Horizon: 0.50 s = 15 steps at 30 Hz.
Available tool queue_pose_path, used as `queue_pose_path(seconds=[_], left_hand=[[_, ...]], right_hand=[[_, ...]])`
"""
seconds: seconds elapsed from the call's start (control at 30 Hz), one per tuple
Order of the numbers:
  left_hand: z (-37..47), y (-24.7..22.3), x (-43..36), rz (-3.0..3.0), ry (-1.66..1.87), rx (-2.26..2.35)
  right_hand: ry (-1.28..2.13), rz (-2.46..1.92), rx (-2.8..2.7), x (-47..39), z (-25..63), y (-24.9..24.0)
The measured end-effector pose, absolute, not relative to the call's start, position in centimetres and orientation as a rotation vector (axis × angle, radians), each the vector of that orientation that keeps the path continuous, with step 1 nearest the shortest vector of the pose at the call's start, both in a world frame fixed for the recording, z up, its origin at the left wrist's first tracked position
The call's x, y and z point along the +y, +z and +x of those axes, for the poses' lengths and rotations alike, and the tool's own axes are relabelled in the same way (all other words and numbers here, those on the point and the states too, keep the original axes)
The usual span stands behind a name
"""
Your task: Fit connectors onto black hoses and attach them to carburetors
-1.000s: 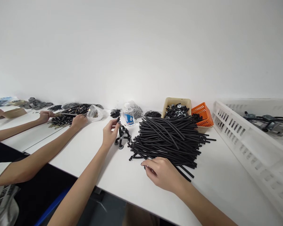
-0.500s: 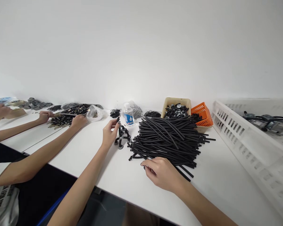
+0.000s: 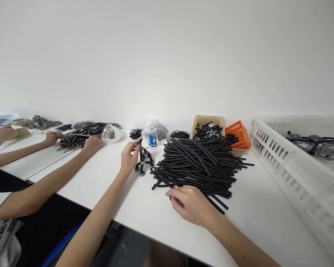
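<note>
My left hand [image 3: 129, 155] is closed in a pinch on a small black rubber part [image 3: 140, 141], held just above a cluster of black elbow-shaped pieces with grey round ends [image 3: 144, 160]. Those pieces stand on the white table, left of a large pile of black rubber tubes [image 3: 196, 163]. At the pile's near edge my right hand [image 3: 189, 204] is curled, fingertips together. A tiny dark bit shows at its fingertips, but what it is cannot be made out. Several tubes lie right beside and behind this hand.
Behind the pile stand a cream bin [image 3: 196, 120] of black and grey parts and a tilted orange basket [image 3: 246, 139]. A white slatted crate [image 3: 281, 167] borders the right. A clear bottle [image 3: 151, 137] stands behind the cluster. Co-workers' hands [image 3: 92, 144] are at the left.
My two hands hold nearly the same positions. At the far left, a co-worker's hand has moved slightly right, towards a tan box.
</note>
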<state>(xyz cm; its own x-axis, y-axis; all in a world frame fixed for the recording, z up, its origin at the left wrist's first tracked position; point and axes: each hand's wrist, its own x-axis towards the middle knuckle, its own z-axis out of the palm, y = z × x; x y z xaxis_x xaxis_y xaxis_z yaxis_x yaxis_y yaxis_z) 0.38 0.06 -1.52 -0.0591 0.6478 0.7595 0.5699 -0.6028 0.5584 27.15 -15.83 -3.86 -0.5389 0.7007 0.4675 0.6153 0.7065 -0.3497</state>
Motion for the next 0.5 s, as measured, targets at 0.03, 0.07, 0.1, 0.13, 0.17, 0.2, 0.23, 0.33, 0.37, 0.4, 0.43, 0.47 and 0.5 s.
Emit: queue_pose_path(seconds=[0.03,0.07,0.1,0.13,0.17,0.2,0.23,0.33,0.37,0.4,0.43,0.47,0.5], left_hand=[[0.38,-1.55,0.08,2.103,1.77,1.363],[0.38,-1.59,0.12,2.093,1.768,1.359],[0.37,-1.64,0.15,2.08,1.764,1.357],[0.36,-1.69,0.18,2.067,1.76,1.357],[0.34,-1.74,0.22,2.054,1.757,1.358],[0.32,-1.8,0.25,2.047,1.756,1.359],[0.3,-1.84,0.27,2.043,1.757,1.36],[0.25,-1.9,0.29,2.055,1.77,1.354],[0.24,-1.9,0.28,2.061,1.772,1.35],[0.24,-1.89,0.26,2.065,1.774,1.348],[0.25,-1.87,0.23,2.067,1.773,1.347],[0.27,-1.85,0.2,2.066,1.771,1.35],[0.29,-1.82,0.15,2.062,1.768,1.355]], right_hand=[[0.19,-1.0,-2.323,-15.85,27.14,-3.86],[0.192,-1.001,-2.322,-15.87,27.13,-3.87],[0.194,-1.001,-2.322,-15.89,27.12,-3.87],[0.196,-1.001,-2.323,-15.91,27.13,-3.87],[0.197,-1.002,-2.323,-15.92,27.14,-3.87],[0.198,-1.001,-2.323,-15.93,27.15,-3.87],[0.198,-1.001,-2.322,-15.93,27.17,-3.88],[0.194,-1.0,-2.321,-15.89,27.17,-3.92],[0.192,-0.999,-2.32,-15.88,27.16,-3.94],[0.19,-1.0,-2.319,-15.87,27.14,-3.95],[0.188,-1.001,-2.318,-15.86,27.12,-3.97],[0.187,-1.002,-2.317,-15.85,27.1,-3.97],[0.189,-1.004,-2.317,-15.85,27.09,-3.98]])
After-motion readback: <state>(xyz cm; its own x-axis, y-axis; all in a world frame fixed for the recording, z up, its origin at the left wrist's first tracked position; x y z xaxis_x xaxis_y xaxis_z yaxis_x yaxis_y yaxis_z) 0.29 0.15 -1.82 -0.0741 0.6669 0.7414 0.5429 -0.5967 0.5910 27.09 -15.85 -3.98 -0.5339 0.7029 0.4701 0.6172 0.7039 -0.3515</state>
